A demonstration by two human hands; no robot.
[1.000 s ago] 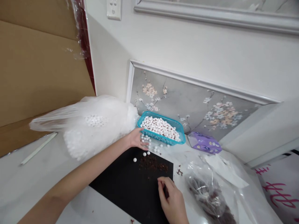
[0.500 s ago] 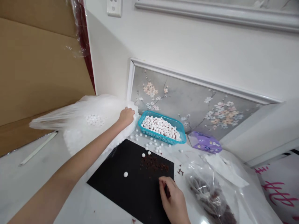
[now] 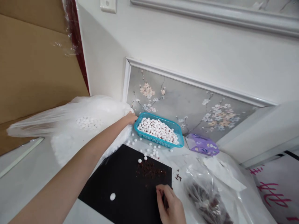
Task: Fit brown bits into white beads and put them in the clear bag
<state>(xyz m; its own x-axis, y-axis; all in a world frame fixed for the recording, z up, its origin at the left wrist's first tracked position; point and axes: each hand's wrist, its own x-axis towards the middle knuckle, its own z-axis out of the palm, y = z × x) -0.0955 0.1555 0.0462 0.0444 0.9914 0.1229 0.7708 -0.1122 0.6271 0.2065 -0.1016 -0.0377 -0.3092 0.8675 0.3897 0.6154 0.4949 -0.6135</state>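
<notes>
One bare left hand (image 3: 130,118) is at the edge of a translucent white plastic bag (image 3: 67,140), just beside a turquoise plastic basket (image 3: 151,139) heaped with round white balls (image 3: 158,129), its fingers too hidden to judge; the right hand (image 3: 171,203) curls over a flat black sheet (image 3: 130,183), thumb and fingertip together.

Single head-worn view, near, forward and down over the tabletop (image 3: 30,177)

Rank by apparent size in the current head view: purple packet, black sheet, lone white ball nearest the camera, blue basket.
1. Black sheet
2. Blue basket
3. Purple packet
4. Lone white ball
</notes>
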